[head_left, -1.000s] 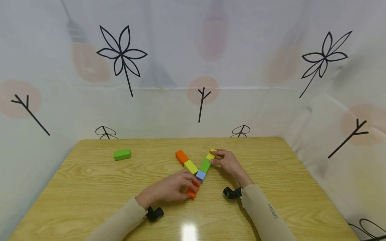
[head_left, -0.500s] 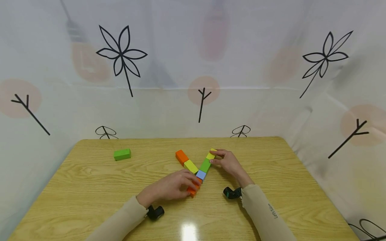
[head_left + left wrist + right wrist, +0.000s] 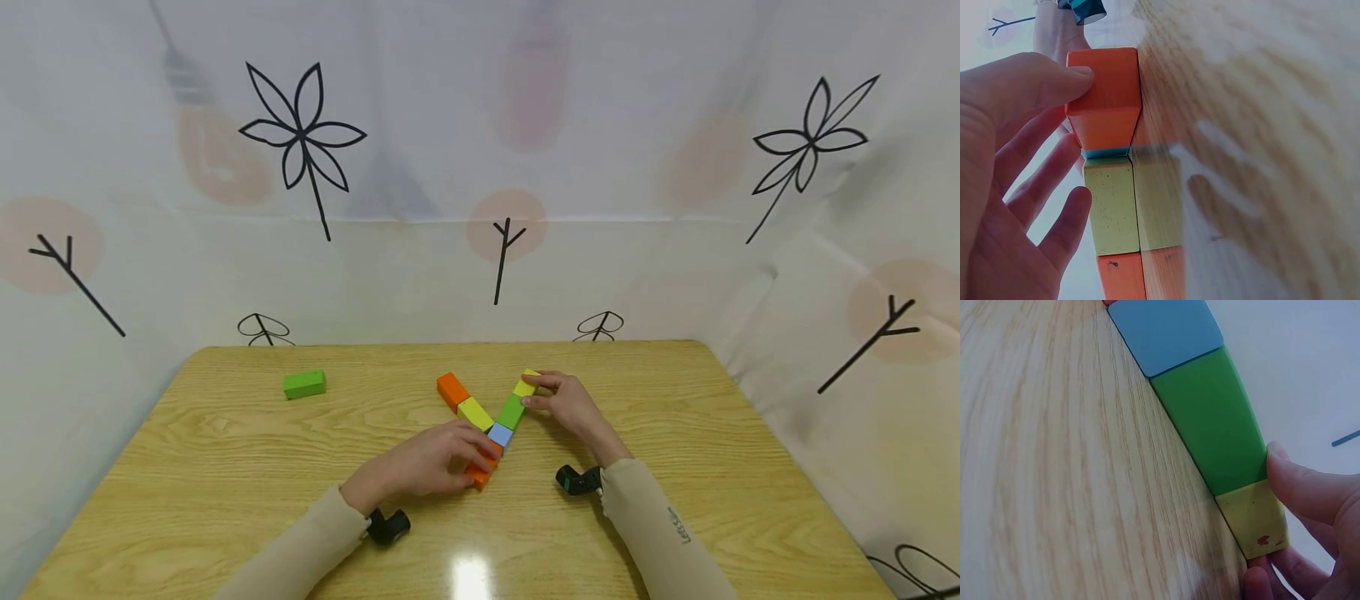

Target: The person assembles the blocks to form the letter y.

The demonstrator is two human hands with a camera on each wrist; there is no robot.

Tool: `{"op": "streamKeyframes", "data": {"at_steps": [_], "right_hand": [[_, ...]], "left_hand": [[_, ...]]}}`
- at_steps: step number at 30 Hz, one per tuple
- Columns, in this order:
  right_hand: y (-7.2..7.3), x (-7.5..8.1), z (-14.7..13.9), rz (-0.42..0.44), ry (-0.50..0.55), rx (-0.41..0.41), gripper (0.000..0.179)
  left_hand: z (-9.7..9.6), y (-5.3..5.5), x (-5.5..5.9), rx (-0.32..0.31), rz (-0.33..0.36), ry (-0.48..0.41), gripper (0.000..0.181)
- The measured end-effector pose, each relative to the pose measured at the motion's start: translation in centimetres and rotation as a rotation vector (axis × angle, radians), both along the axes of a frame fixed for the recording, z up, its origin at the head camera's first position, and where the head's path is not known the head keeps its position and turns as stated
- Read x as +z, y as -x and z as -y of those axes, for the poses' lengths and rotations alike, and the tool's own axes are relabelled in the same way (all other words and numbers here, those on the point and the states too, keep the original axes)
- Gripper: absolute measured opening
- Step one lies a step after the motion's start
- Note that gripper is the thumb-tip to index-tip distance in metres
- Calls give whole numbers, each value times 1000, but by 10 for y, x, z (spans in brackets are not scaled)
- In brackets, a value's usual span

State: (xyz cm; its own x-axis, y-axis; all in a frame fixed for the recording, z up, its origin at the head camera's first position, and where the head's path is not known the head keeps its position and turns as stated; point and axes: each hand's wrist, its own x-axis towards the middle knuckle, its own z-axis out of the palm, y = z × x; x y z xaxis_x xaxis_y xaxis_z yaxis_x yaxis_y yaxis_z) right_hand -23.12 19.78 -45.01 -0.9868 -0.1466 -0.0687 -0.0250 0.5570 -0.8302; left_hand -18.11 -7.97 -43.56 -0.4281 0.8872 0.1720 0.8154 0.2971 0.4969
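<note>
Toy blocks form a Y on the table. The left hand [image 3: 433, 462] holds the nearest orange block [image 3: 1110, 84], thumb on its near end and fingers along its side. That block meets a blue block [image 3: 499, 435], followed by a green block [image 3: 512, 412] and a yellow block [image 3: 1254, 519] in one slanted row. At the far end of this row, the right hand [image 3: 573, 410] grips the yellow block between thumb and fingers, the thumb near its seam with the green one. A second yellow block [image 3: 475, 414] and another orange block [image 3: 452, 392] make the left branch.
A loose green block [image 3: 304, 384] lies at the table's back left. The wooden table [image 3: 262, 467] ends at a patterned white cloth [image 3: 420, 283] behind and at the sides. Black wrist cameras [image 3: 388, 527] sit under both forearms.
The left hand has slid the near orange block slightly up and right, against the blue block. The right hand and the other blocks look still.
</note>
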Motion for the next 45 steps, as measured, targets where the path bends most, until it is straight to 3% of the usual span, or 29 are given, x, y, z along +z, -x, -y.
{"op": "streamKeyframes", "data": {"at_steps": [7,13,18,26,38,45], "right_hand": [[-1,1,0,-5,3,-5,44],[0,0,0,-2,10,-6,44],[0,0,0,-2,15,-5,45],[0,0,0,12,23,-8,44],[-1,-1,0,-1,8,-11,45],[-1,-2,1,-5,-2,-17,45]], "left_hand": [[0,0,0,-3,9,1,22],[4,2,-1,-15,42,-50,23],[13,4,1,20,48,-80,23],[48,14,3,148,29,-154,22],[115,25,3,459,-19,-223,21],[148,37,4,622,-53,-185,22]]}}
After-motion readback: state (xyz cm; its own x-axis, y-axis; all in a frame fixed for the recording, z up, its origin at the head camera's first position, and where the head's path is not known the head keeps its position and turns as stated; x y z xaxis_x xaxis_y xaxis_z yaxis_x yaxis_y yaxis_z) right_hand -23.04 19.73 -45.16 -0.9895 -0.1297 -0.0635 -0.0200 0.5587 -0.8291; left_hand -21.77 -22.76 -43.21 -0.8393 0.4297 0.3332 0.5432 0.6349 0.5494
